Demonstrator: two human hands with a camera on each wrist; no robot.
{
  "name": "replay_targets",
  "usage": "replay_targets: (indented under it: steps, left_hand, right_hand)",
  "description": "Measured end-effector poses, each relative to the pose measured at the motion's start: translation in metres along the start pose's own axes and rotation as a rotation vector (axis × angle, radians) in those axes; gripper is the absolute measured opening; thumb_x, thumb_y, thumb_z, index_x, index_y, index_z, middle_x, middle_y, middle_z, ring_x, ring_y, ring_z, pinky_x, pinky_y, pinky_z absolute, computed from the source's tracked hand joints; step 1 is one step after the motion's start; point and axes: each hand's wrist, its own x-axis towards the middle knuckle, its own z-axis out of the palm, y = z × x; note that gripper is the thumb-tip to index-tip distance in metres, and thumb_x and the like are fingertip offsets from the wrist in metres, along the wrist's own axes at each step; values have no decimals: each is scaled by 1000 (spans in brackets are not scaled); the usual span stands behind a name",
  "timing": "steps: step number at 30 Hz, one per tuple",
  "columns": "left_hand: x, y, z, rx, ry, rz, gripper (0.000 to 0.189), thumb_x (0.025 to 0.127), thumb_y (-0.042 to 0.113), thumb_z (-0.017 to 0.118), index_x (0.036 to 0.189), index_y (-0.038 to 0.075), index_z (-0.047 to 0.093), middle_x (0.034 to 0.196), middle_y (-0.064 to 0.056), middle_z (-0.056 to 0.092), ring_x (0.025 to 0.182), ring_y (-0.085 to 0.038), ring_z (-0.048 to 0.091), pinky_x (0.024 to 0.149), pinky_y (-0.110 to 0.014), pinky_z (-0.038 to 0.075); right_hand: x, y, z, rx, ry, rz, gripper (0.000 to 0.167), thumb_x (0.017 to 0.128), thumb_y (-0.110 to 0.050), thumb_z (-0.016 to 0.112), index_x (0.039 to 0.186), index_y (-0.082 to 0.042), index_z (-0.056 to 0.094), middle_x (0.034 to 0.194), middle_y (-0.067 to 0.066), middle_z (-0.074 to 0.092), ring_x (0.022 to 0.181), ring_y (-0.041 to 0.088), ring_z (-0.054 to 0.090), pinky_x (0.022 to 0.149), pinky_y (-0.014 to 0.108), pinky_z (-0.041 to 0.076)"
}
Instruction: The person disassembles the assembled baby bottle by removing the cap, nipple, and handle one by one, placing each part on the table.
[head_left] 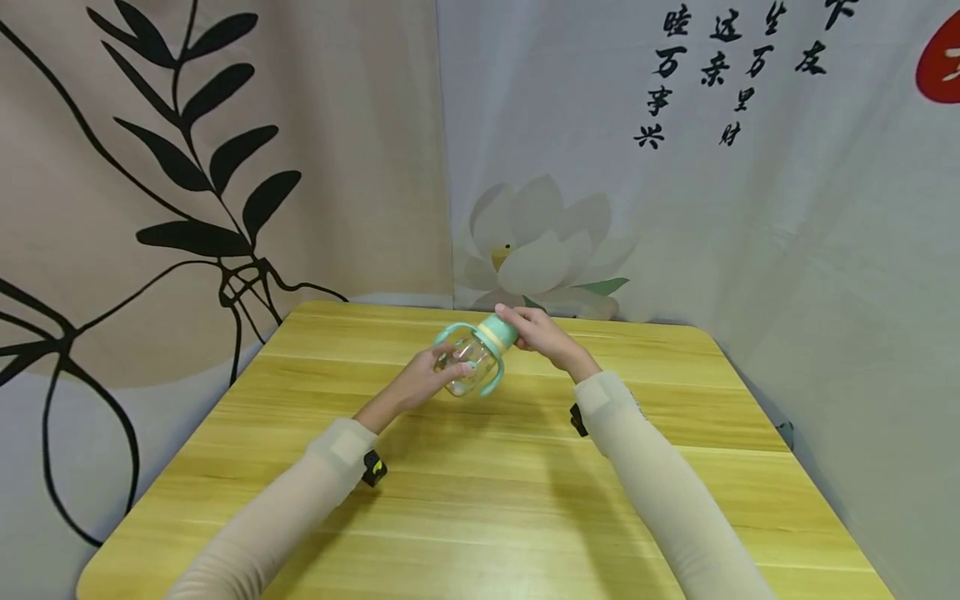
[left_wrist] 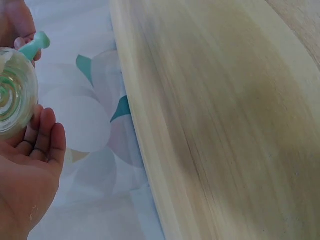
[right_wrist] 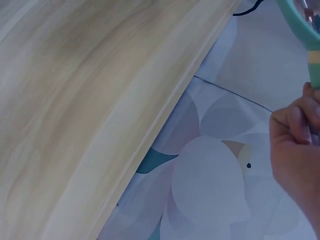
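A baby bottle (head_left: 474, 367) with a clear body, mint-green side handles and a mint-green cap (head_left: 498, 331) is held tilted above the table, its cap end up and to the right. My left hand (head_left: 422, 382) grips the clear body, thumb across the near side. The round clear base (left_wrist: 17, 95) faces the left wrist camera, above the curled fingers of that hand. At the other end, my right hand (head_left: 546, 337) holds the cap with thumb and fingers. In the right wrist view, the fingers (right_wrist: 300, 122) curl by the cap, partly cut off by the frame edge.
Beneath both hands stretches a light wood table (head_left: 480, 492) with rounded corners. Behind it hangs a printed cloth (head_left: 360, 167) with dark leaves, a pale lotus and black characters. Each sleeve carries a small dark wrist camera (head_left: 374, 468).
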Motion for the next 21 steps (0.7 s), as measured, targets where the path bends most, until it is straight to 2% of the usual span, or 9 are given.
replay_targets:
  steps: [5, 14, 16, 21]
  left_hand:
    - [0, -1, -3, 4, -5, -7, 82, 100, 59, 60, 154, -1, 47, 122, -19, 67, 106, -30, 68, 96, -59, 57]
    - [1, -3, -7, -9, -12, 15, 79, 101, 54, 54, 153, -4, 47, 130, -23, 66, 114, -33, 66, 97, -48, 57]
    - [0, -4, -7, -31, -7, 22, 73, 103, 52, 48, 148, -6, 53, 129, -25, 67, 115, -35, 67, 100, -50, 55]
    - [-2, -5, -10, -65, -10, 39, 70, 106, 51, 41, 147, -3, 59, 150, -26, 57, 133, -41, 60, 114, -60, 43]
  right_hand:
    - [0, 3, -2, 37, -30, -14, 50, 113, -49, 43, 113, -3, 63, 77, 7, 46, 67, 15, 40, 69, 26, 39]
    - [4, 12, -3, 111, -77, -48, 47, 114, -48, 41, 105, -6, 60, 77, 5, 44, 66, 15, 37, 66, 26, 35]
    - [5, 14, -4, 171, -84, -53, 47, 115, -48, 38, 109, -7, 60, 81, 5, 48, 68, 15, 40, 66, 27, 35]
    - [4, 15, -8, 271, -89, -71, 48, 115, -47, 38, 116, -5, 60, 89, 6, 55, 76, 17, 45, 68, 28, 37]
